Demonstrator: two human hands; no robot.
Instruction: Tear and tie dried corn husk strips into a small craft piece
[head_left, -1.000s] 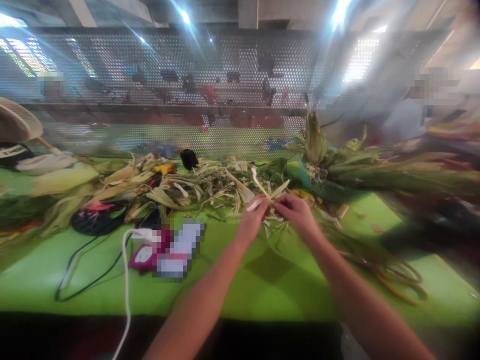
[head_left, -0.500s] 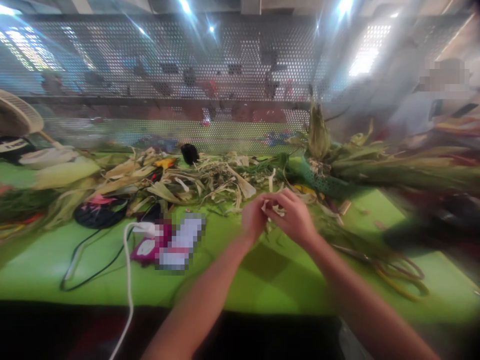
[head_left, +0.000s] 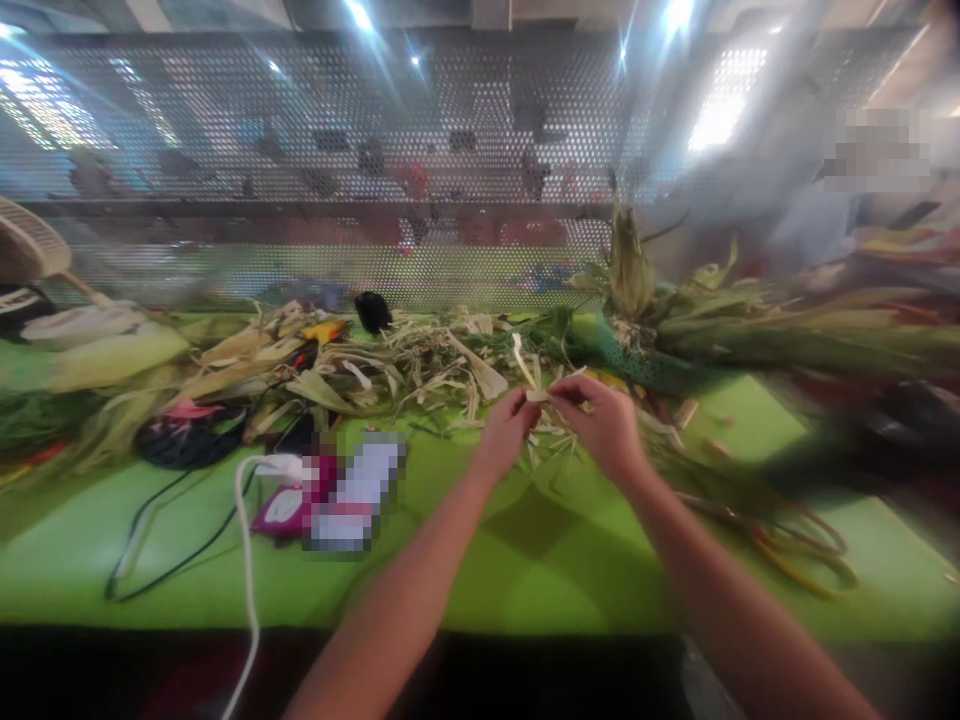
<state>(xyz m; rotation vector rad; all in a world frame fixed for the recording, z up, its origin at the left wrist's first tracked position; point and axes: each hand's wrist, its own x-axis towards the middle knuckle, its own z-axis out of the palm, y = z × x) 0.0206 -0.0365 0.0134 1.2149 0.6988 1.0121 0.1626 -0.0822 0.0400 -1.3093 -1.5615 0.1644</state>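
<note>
My left hand (head_left: 504,430) and my right hand (head_left: 600,415) meet above the green table. Between their fingertips is a pale strip of corn husk (head_left: 536,396), pinched from both sides. One narrow pale end (head_left: 520,355) of husk sticks up above the fingers. Thin greenish strands hang below the hands, but where they join is hard to make out. Behind the hands lies a heap of dry husk pieces (head_left: 420,365).
A phone (head_left: 356,490) lies by a magenta box (head_left: 289,510) with a white cable (head_left: 247,570). Yellow-handled scissors (head_left: 810,560) rest to the right. A green basket (head_left: 637,365) with corn husks stands behind, before a perforated metal panel (head_left: 337,170). A person (head_left: 862,220) is at far right.
My hands have moved slightly apart, and the husk strip now shows stretched between the fingertips. The upright pale end has shifted left. The view has turned slightly.
</note>
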